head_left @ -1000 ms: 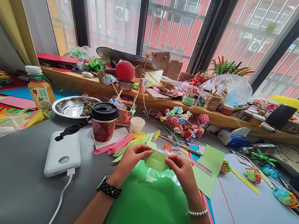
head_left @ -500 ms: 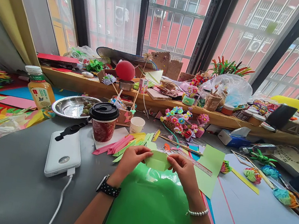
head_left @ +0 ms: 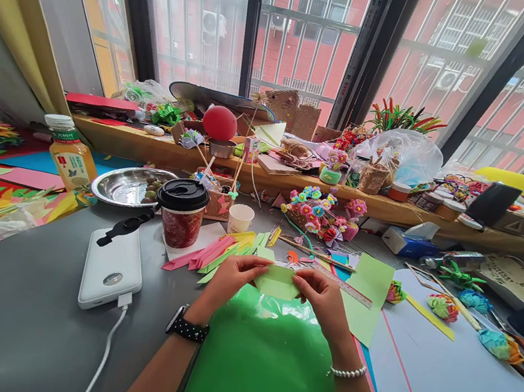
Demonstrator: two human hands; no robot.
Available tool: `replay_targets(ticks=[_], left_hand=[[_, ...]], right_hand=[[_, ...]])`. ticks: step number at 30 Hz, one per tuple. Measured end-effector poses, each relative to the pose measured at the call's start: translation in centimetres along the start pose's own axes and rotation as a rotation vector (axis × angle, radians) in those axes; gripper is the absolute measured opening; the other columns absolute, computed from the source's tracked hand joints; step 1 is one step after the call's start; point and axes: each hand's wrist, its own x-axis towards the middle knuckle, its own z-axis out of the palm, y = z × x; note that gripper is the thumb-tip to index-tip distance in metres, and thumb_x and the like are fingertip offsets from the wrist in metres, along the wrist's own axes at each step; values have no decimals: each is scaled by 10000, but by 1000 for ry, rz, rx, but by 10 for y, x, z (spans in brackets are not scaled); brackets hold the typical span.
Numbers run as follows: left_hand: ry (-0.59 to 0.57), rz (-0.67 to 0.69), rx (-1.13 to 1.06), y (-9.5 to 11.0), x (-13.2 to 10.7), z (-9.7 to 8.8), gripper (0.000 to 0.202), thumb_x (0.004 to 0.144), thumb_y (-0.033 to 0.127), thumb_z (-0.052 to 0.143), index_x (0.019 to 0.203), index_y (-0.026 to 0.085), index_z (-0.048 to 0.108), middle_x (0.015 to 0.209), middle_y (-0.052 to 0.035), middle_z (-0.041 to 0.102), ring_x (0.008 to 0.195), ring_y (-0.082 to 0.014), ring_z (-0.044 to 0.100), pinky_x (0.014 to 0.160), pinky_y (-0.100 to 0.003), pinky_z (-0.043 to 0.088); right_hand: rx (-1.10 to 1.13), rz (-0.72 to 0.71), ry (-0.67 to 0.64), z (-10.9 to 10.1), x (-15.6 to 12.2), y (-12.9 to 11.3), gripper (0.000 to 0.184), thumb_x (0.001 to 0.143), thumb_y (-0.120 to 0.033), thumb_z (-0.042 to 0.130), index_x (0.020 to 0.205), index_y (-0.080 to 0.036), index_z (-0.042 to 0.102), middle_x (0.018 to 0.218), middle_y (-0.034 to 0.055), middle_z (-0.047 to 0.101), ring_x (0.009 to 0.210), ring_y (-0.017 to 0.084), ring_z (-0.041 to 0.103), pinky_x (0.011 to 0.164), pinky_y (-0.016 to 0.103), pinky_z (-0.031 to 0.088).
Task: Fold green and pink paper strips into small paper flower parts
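A small piece of light green folded paper (head_left: pixel 278 283) is stretched between my two hands, with crease lines across it. My left hand (head_left: pixel 237 281) pinches its left end between thumb and fingers. At the right end, my right hand (head_left: pixel 323 296) grips it the same way. Both hands hover just over the far edge of a glossy green folder (head_left: pixel 267 366). Left of the hands lie folded pink paper strips (head_left: pixel 198 252), with yellow and green ones beside them. A light green sheet (head_left: pixel 367 302) lies to the right, partly under a ruler (head_left: pixel 356 295).
A lidded coffee cup (head_left: pixel 181 215), a white power bank (head_left: pixel 113 268) with a cable, and a steel plate (head_left: pixel 106 185) stand to the left. A juice bottle (head_left: pixel 71 152) is farther left. White sheets (head_left: pixel 454 372) and paper flowers (head_left: pixel 442 307) lie at right.
The upper edge of the green paper is folded down a little further between my fingers. My left wrist has shifted slightly to the left; otherwise the scene is the same.
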Motion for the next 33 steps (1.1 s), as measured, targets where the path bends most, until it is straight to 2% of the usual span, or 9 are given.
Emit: replay_targets(ticks=[5, 11, 15, 19, 27, 33], left_hand=[[8, -25, -40, 2, -2, -1, 211, 616, 301, 651, 789, 194, 704, 844, -44, 680, 708, -176, 580, 599, -249, 455], [-18, -62, -125, 4, -3, -1, 250, 583, 306, 680, 787, 162, 697, 824, -63, 674, 719, -181, 585, 621, -259, 469], [-33, -64, -158, 1, -1, 1, 290, 605, 369, 662, 774, 134, 683, 822, -73, 667, 748, -185, 588, 635, -266, 482], [-27, -90, -170, -6, 2, 4, 336, 626, 413, 636, 807, 134, 679, 800, -68, 662, 714, -175, 592, 584, -249, 482], [-103, -148, -231, -5, 1, 2, 327, 581, 355, 690, 819, 133, 669, 786, -68, 665, 699, -184, 606, 619, -272, 475], [-65, -157, -232, -4, -1, 1, 328, 558, 323, 714, 830, 146, 671, 755, -48, 668, 633, -150, 594, 585, -244, 451]], right_hand=[[28, -10, -42, 0, -2, -5, 207, 654, -295, 620, 822, -185, 670, 675, 9, 622, 522, 99, 489, 469, 228, 423], [80, -24, -15, 1, -2, -7, 156, 650, -251, 591, 759, -201, 690, 734, 17, 646, 523, 100, 487, 484, 243, 434], [84, -36, -5, 1, -1, -5, 153, 649, -247, 585, 750, -205, 692, 753, 23, 657, 528, 104, 497, 490, 249, 442], [80, -38, -9, 1, -1, -4, 148, 647, -228, 585, 745, -211, 695, 742, 14, 658, 535, 105, 504, 496, 246, 444], [62, -52, -22, 1, -1, -2, 158, 669, -196, 560, 754, -216, 691, 746, 9, 652, 585, 119, 536, 527, 251, 457], [9, -62, -78, 1, -3, -6, 189, 681, -229, 583, 853, -210, 659, 900, 32, 633, 695, 140, 562, 588, 254, 471]])
